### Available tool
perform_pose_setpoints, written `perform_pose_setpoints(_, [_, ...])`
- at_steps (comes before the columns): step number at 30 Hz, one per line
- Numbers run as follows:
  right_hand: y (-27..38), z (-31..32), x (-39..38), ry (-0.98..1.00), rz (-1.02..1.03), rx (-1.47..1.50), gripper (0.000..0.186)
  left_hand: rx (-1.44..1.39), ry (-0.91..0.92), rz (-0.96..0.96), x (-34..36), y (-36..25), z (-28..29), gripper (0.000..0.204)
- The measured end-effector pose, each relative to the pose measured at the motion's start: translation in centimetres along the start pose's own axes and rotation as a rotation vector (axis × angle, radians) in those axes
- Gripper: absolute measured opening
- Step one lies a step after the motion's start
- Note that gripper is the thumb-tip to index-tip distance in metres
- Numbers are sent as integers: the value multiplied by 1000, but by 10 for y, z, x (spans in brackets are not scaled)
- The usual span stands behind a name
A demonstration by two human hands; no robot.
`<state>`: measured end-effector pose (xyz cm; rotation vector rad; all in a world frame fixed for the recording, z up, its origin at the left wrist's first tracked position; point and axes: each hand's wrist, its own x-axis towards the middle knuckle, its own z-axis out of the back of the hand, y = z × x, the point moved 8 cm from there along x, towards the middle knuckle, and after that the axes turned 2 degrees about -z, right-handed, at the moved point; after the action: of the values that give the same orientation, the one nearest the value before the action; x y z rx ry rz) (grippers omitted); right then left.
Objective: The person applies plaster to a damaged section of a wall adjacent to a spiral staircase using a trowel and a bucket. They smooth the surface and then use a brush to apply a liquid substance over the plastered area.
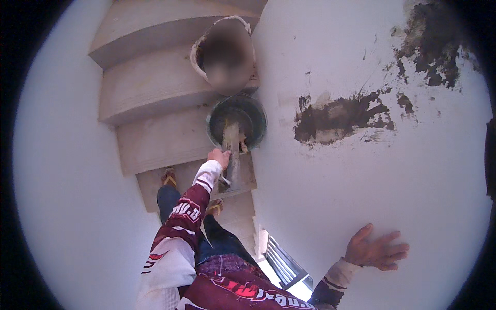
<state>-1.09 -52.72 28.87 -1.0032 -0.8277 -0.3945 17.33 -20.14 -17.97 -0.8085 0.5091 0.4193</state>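
Observation:
My left hand [220, 157] is closed round a long, flat, plaster-smeared trowel-like tool [232, 168]; its exact kind is unclear. The tool's far end reaches over or into a dark green bucket [261, 116] standing on a stair step against the wall. Inside that bucket a small tan object [243, 143] shows beside the tool. At the lower right, my right hand [377, 250] rests with spread fingers against the white wall [336, 196], holding nothing.
Curving stairs [150, 93] climb away ahead of me. A whitish bucket [196, 59] stands on a step beyond the green one, its middle blurred. Dark rough patches [341, 119] mark the right wall. My sandalled feet [169, 177] are on the steps; a metal railing [284, 263] is below right.

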Motion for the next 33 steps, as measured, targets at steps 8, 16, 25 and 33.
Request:
perform_pose_setpoints(8, [-1,1,-1,8,-10,-26,77,-459,-87,-380,-76,-54,-26,42])
perform_pose_setpoints(16, [2,1,1,6,5,-50,74,-908,-117,-673,-110,-178,-65,34])
perform_pose_setpoints(25, [3,-2,-5,3,70,-119,74,-784,-245,-928,-94,-274,-16,38])
perform_pose_setpoints(33, [10,7,9,14,63,-77,76,-814,-148,-498,-85,-192,-95,40])
